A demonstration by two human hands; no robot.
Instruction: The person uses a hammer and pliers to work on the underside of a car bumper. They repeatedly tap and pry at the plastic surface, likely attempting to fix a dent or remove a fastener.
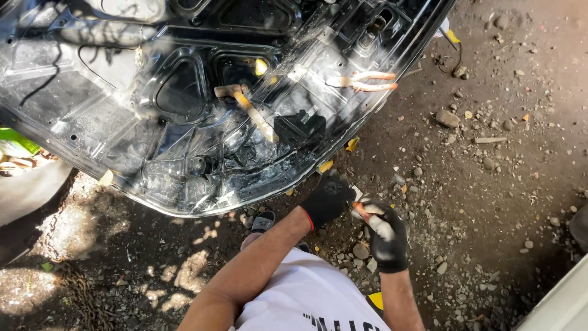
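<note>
Seen from above, the person's left hand (329, 199), in a black work glove with a thin red cuff edge, reaches forward over the dirt with its fingers curled partly closed, and whether it grips anything cannot be told; its fingertips lie just beside the lower rim of the large glossy black sheet-metal car hood panel (110, 132), which lies underside up on the ground with its stamped ribs and cut-outs showing. The right hand (387, 236), also in a black glove, is closed around a small tool with an orange handle and a pale whitish part (371, 218), held close to the left hand, the two almost touching. On the panel rests a wooden-handled hammer with a rusty metal head (248, 107), lying slantwise near the middle, and farther right, near the panel's edge, lies a pair of pliers with pale orange handles (362, 81). A dark sandal on the person's foot (264, 221) shows just below the panel's rim. The bare brown ground strewn with grey stones and gravel (490, 159) spreads to the right, and the person's white shirt (306, 294) fills the bottom of the view
</note>
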